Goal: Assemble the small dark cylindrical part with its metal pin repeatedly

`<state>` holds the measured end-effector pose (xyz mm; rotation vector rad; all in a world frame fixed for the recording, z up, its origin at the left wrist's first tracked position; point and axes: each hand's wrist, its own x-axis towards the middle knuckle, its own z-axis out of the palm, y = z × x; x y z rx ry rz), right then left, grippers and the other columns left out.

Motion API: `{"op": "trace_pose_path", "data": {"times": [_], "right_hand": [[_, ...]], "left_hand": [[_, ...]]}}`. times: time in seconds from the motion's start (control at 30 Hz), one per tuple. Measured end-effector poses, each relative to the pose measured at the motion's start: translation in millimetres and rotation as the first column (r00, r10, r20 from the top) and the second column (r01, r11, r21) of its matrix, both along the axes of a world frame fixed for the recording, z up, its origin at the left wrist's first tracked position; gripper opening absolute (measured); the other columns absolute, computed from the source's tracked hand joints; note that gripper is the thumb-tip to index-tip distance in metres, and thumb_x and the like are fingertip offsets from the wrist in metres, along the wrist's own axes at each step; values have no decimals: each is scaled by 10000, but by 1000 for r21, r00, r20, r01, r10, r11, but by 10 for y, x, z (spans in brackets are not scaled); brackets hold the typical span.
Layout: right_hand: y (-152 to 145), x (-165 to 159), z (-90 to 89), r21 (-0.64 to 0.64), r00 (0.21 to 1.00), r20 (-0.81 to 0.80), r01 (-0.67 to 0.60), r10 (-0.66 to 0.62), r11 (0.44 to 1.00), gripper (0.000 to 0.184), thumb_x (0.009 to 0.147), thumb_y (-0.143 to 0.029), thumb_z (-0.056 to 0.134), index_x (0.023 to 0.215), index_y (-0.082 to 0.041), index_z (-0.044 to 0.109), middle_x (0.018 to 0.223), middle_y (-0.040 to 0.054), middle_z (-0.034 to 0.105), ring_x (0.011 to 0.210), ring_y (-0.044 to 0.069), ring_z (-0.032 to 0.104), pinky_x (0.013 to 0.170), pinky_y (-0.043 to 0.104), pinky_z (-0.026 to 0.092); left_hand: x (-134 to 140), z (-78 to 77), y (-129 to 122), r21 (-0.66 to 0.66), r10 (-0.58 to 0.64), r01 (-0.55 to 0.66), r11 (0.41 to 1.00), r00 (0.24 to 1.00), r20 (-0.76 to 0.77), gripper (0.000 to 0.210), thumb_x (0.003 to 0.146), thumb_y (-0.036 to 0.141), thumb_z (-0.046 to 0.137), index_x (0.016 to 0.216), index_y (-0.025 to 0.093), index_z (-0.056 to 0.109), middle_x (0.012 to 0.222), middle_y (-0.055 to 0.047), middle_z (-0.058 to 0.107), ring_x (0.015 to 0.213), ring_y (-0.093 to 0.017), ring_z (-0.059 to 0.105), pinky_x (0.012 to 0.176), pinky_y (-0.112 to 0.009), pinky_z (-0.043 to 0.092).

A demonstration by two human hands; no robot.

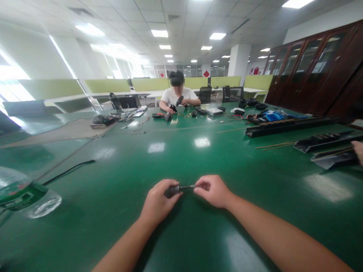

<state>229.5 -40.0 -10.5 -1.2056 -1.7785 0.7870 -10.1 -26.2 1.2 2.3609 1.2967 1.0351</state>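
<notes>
In the head view, a short grey cylinder with a thin dark shaft lies level between my two hands, just above the green table. My left hand is closed round the cylinder, thumb below and fingers above. At the other end, the fingertips of my right hand pinch the tip of the shaft, where a small light-coloured piece shows. The exact kind of this part is too small to tell, and my fingers hide much of both ends.
A clear plastic bottle with a green label lies at left, near a black cable. Black metal channels and thin rods lie at right, by another person's hand. Across the table, a person holds a dark tool among small parts.
</notes>
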Motion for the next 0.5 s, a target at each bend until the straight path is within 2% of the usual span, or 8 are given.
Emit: {"op": "trace_pose_path", "data": {"times": [0.13, 0.23, 0.3, 0.37, 0.43, 0.5], "right_hand": [[45, 13, -11, -114, 988, -150, 10, -28, 993, 170, 795, -298, 682, 841, -142, 731, 671, 31, 680, 585, 144, 594, 568, 246, 450], [91, 23, -33, -201, 963, -265, -2, -52, 980, 203, 804, -319, 670, 864, -129, 705, 682, 31, 672, 555, 134, 594, 567, 249, 471], [112, 30, -43, -224, 954, -295, -9, -59, 975, 208, 800, -325, 673, 864, -128, 696, 684, 28, 667, 533, 123, 584, 554, 243, 469], [120, 33, -43, -234, 954, -293, -12, -59, 972, 207, 793, -324, 683, 863, -129, 694, 684, 25, 666, 529, 118, 584, 548, 237, 468], [116, 30, -31, -238, 960, -276, -14, -53, 971, 203, 791, -318, 690, 868, -130, 697, 689, 27, 673, 531, 118, 591, 547, 234, 470], [108, 22, -13, -240, 966, -254, -15, -48, 971, 198, 795, -313, 691, 873, -131, 702, 693, 29, 680, 536, 118, 597, 549, 234, 471]], "left_hand": [[-28, 45, 43, -19, 142, -142, 990, 990, 14, 379, 789, 477, 695, 1101, 262, 687, 1014, -47, 677, 925, -234, 636, 856, -363, 511], [-30, 112, 72, -192, 242, -219, 957, 965, 104, 485, 788, 582, 649, 1120, 230, 684, 1020, -65, 703, 908, -253, 657, 896, -403, 523], [-59, 194, 72, -341, 270, -190, 920, 941, 204, 538, 789, 613, 627, 1119, 191, 663, 1035, -86, 714, 946, -263, 673, 947, -415, 524], [-156, 299, 29, -430, 247, -107, 896, 927, 283, 579, 780, 624, 639, 1129, 163, 637, 1075, -112, 712, 1004, -269, 677, 986, -413, 522], [-359, 398, -83, -445, 193, -48, 894, 939, 285, 586, 762, 622, 674, 1115, 156, 638, 1097, -127, 709, 1006, -274, 686, 962, -409, 547], [-663, 461, -271, -363, 160, -77, 929, 966, 202, 534, 753, 609, 702, 1060, 173, 669, 1046, -112, 725, 925, -272, 712, 844, -387, 604]]}}
